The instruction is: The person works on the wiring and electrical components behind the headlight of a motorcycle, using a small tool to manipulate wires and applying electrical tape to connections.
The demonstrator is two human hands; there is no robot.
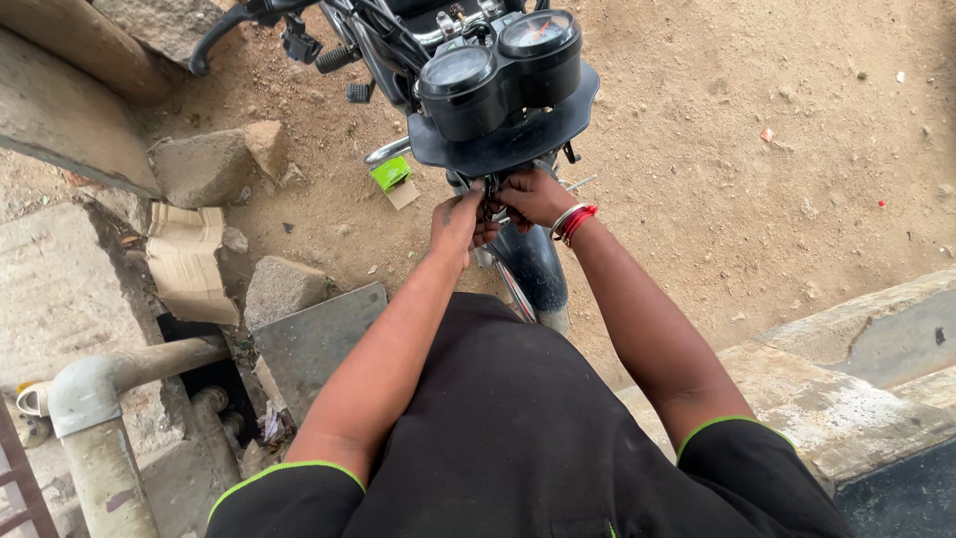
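Motorcycle faces you on bare dirt, its long axis running from the twin gauges near you away toward the top of the view, handlebar reaching left. You stand at its front wheel and lean in, likely to reach parts tucked under the black gauge panel. Your left hand and right hand meet just below that panel, fingers curled tight on a small dark fitting; what they pinch is hidden. Green box lies on the dirt nearby.
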